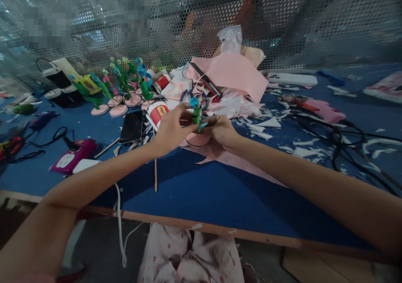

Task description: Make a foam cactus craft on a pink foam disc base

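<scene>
My left hand [171, 129] and my right hand [221, 130] meet over a small craft flower [196, 112] with a green stem and a blue top. The flower stands on a round pink base [197, 140] on the blue table [204, 191]. Fingers of my left hand pinch the stem near its top. My right hand is closed on a green leaf piece [202, 126] low on the stem. A sheet of pink paper [232, 159] lies under the base.
Several finished flowers on pink discs [121, 92] stand at the back left. A black phone [132, 126], a red-labelled glue bottle [158, 112], a purple glue gun [71, 157], a thin wooden stick [155, 170], pink sheets [232, 75], paper scraps and black cables [342, 142] lie around.
</scene>
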### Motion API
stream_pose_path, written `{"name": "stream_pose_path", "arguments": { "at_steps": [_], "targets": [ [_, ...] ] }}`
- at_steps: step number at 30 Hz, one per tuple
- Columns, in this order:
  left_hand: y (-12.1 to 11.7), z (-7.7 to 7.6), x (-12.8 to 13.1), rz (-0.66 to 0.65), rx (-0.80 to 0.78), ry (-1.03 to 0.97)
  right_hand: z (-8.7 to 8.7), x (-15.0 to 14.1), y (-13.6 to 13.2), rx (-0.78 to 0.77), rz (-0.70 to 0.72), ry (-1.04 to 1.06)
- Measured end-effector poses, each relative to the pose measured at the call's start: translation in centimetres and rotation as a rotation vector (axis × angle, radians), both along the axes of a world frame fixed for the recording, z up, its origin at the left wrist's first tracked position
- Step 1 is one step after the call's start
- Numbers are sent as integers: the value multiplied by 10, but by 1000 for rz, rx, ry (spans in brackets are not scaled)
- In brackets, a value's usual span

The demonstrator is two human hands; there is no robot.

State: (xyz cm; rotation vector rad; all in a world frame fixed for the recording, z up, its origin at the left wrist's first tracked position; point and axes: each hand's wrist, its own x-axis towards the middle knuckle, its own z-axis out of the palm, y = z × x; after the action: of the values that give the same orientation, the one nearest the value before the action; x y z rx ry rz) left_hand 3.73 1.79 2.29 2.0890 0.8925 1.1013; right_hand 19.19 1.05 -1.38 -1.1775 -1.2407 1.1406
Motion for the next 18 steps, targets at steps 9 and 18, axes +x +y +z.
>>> {"name": "stream_pose_path", "arguments": {
  "at_steps": [9, 18],
  "targets": [
    [0, 6, -8, 13, 17, 19, 5, -2, -3, -54, 17, 155],
    [1, 18, -13, 129, 265, 348, 2, -1, -3, -84, 17, 171]
  ]
}}
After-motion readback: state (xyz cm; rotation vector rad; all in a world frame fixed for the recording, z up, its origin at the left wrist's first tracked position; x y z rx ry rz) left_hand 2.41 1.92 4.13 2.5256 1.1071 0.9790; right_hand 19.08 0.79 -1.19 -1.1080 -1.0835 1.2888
